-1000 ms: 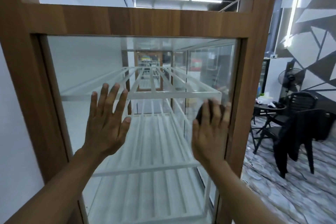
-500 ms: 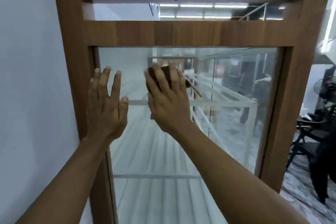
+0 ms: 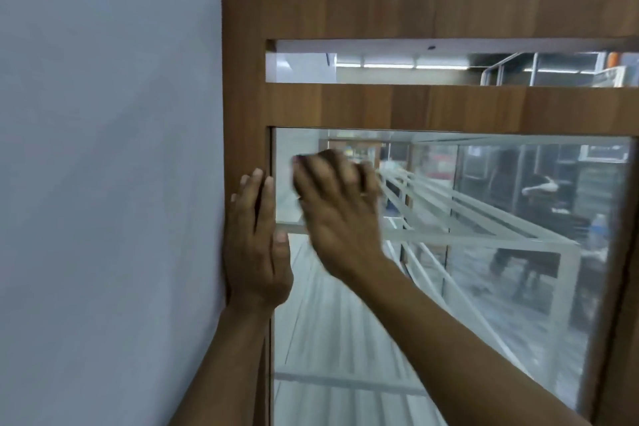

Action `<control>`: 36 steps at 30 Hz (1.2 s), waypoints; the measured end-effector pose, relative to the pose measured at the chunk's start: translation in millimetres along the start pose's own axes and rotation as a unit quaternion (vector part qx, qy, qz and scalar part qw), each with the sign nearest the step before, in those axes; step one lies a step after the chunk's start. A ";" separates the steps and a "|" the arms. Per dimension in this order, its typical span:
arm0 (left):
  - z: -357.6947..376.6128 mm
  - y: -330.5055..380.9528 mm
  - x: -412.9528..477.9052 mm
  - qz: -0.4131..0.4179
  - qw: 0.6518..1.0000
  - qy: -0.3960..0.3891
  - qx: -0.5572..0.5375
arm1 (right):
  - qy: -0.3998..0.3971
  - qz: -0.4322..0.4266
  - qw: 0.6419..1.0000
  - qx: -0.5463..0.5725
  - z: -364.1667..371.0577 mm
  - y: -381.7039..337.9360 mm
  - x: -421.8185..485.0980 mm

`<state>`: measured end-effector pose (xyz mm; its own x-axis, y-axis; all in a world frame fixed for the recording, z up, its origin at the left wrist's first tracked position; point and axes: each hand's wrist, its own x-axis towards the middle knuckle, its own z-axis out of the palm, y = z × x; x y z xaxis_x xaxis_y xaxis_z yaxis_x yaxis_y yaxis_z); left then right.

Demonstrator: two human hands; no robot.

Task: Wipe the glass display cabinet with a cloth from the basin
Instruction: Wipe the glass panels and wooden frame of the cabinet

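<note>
right hand [image 3: 337,214] is sweeping the cloth [image 3: 362,182] leftward across the glass pane [image 3: 484,287], from the right edge to the upper left corner. left hand [image 3: 257,245] is shifting off the glass onto the left post of the wooden frame [image 3: 243,97]. view is swinging left.

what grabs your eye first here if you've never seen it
The blurred right hand stands out, pressed near the top left corner of the large glass pane in the brown wooden display cabinet, with a dark cloth barely showing under its fingers. Beside it, the left hand lies flat on the cabinet's left upright, next to a pale wall.
</note>
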<state>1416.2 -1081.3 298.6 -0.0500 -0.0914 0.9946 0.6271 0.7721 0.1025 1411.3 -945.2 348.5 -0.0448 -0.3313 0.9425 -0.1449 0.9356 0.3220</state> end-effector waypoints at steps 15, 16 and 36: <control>0.8 1.6 0.0 -0.011 1.000 0.014 0.001 | -0.011 0.014 1.000 0.011 -2.5 3.3 -13.0; 0.1 2.5 -0.8 -0.016 1.000 0.010 -0.001 | -0.010 0.060 0.998 0.002 -6.0 9.6 -22.1; -10.6 -15.2 -102.6 -0.004 0.999 -0.044 -0.001 | -0.038 0.039 0.995 0.084 10.3 -73.0 -122.1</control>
<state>1420.0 -1090.3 194.8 -0.1233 -0.0412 0.9915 0.6279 0.7704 0.1101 1417.1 -974.3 209.0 -0.1358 -0.2735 0.9522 -0.3017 0.9269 0.2233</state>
